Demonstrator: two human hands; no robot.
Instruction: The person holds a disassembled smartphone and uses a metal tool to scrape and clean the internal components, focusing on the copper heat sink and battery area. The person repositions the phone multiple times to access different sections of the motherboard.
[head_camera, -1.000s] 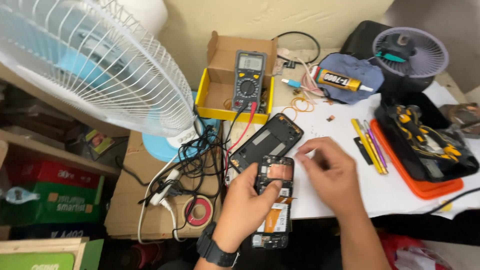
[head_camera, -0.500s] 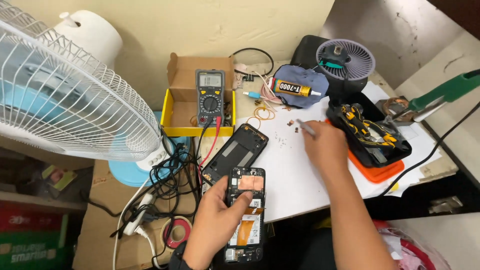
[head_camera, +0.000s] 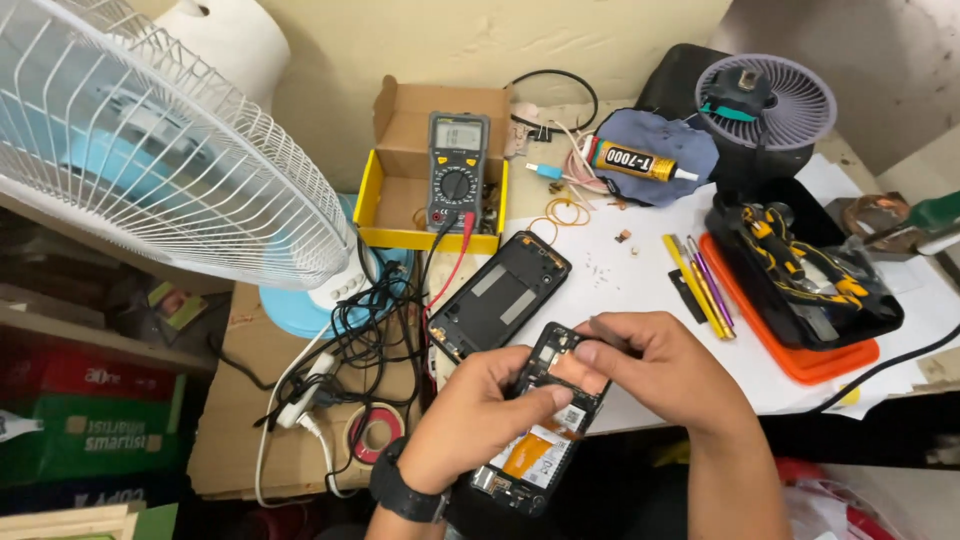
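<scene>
My left hand (head_camera: 478, 412) grips an opened smartphone (head_camera: 545, 448) whose back is off, showing the circuit board and an orange-labelled battery. It holds the phone over the near edge of the white table. My right hand (head_camera: 668, 372) pinches a thin dark tool (head_camera: 600, 330), pressed against the phone's upper part. Just beyond the phone, the black back cover (head_camera: 497, 295) lies inside up on the table.
A multimeter (head_camera: 456, 170) rests in a yellow cardboard box (head_camera: 400, 205), its red and black leads trailing toward tangled cables (head_camera: 370, 320). A glue tube (head_camera: 638, 160), small fan (head_camera: 765, 100), orange tray with tools (head_camera: 800, 270), pry sticks (head_camera: 700, 270) and a big white fan (head_camera: 150, 150) surround it.
My right hand came back from the far right of the table to the phone, now holding a thin tool against its top. The left hand kept hold of the phone.
</scene>
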